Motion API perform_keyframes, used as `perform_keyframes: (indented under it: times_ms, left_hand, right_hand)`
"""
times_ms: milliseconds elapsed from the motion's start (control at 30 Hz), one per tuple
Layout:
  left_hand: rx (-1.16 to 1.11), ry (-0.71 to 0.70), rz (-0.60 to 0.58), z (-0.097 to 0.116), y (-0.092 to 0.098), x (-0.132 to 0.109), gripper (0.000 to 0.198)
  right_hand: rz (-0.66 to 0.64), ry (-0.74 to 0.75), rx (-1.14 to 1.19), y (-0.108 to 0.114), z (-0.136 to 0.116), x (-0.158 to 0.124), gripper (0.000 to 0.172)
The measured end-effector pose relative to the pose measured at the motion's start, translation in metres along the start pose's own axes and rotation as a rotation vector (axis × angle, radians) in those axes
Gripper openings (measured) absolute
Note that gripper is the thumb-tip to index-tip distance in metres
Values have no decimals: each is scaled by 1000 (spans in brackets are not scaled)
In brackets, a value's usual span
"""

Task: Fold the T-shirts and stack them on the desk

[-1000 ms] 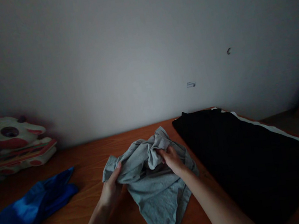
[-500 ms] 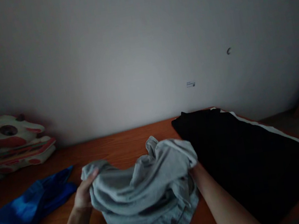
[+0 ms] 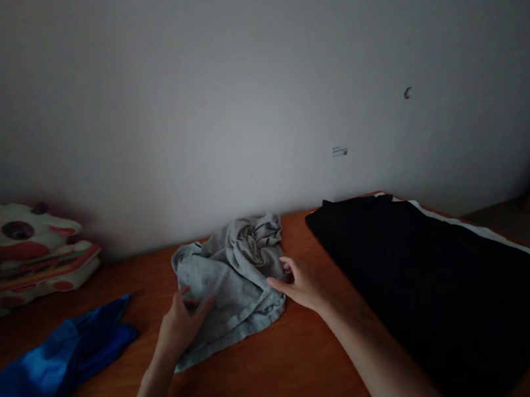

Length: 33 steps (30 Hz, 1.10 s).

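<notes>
A crumpled grey cloth garment (image 3: 229, 277) lies on the wooden tabletop (image 3: 273, 383), its far part bunched up and its near hem spread flatter. My left hand (image 3: 182, 320) is at its left edge with thumb and fingers apart. At the right edge, my right hand (image 3: 302, 282) has its thumb over the cloth and its fingers parted. Neither hand grips the fabric; whether the fingertips touch it I cannot tell. What kind of garment it is does not show.
Blue shiny cloth (image 3: 57, 375) lies at the left. Behind it stands a cow-shaped toy keyboard (image 3: 34, 253). A black garment (image 3: 421, 281) is spread on the right, over something white along its far edge. A pale wall (image 3: 230, 97) rises behind the table.
The grey garment, held up in both hands before, now rests on the table farther back, near the wall. Both hands have let go and their fingers have parted.
</notes>
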<state>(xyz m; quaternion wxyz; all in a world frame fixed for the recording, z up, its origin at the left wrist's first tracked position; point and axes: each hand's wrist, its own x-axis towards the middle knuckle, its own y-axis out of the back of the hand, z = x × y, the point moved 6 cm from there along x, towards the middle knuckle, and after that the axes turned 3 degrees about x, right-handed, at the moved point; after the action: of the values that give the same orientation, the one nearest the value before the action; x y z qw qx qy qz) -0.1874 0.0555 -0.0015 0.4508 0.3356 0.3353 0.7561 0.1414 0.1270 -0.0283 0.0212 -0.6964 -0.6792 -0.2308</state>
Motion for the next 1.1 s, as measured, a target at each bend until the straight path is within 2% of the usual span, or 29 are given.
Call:
perform_keyframes:
  times_ms: [67,133,167,233,300,333,433,500,533,600,667,767,800,867,967,1033,1100]
  left_hand:
    - [141,-76,-100,6,-12,-5,59]
    - [176,-156,-128,13,-16,-8,42]
    - [159,-191,-95,17,-14,-9,38]
    - [46,-246,41,26,-3,-8,34]
    - [-186,-236,154,30,11,-7,34]
    - [-340,-202,166,30,17,-6,36]
    - [-800,-59,87,27,27,-5,40]
    - [-944,6,57,26,32,-5,45]
    - [-931,12,66,25,35,-6,47]
    - [-762,-10,104,25,37,-7,49]
    - [-515,-48,113,28,31,-9,47]
    - [-234,-178,18,39,8,-14,60]
    - [-165,-250,-27,44,0,-16,61]
    - [-63,-376,-92,52,-13,-21,51]
    - [-8,-432,-127,56,-20,-24,38]
    - [-66,-396,-135,55,-18,-22,38]
    - [-213,-286,-116,48,-11,-16,41]
  right_hand:
    - [-100,137,-267,-12,-11,-8,43]
    - [-148,167,-336,-17,-14,-11,19]
    - [-139,163,-307,-16,-15,-10,17]
    - [-57,138,-151,-10,-16,-5,25]
    - [33,70,100,0,-16,1,38]
    - [56,17,242,3,-16,4,44]
    - [24,-142,619,9,-16,9,61]
    - [21,-214,712,12,-15,11,70]
    - [38,-236,686,14,-12,11,71]
    - [87,-230,513,17,-7,10,69]
    - [107,-122,253,17,-8,7,60]
    - [19,95,-134,7,-15,0,49]
    - [-26,129,-238,2,-16,-3,49]
    - [-112,136,-371,-4,-15,-6,45]
    - [-175,131,-398,-8,-12,-6,24]
    - [-154,145,-349,-9,-13,-3,24]
    - [-61,152,-241,-3,-16,0,31]
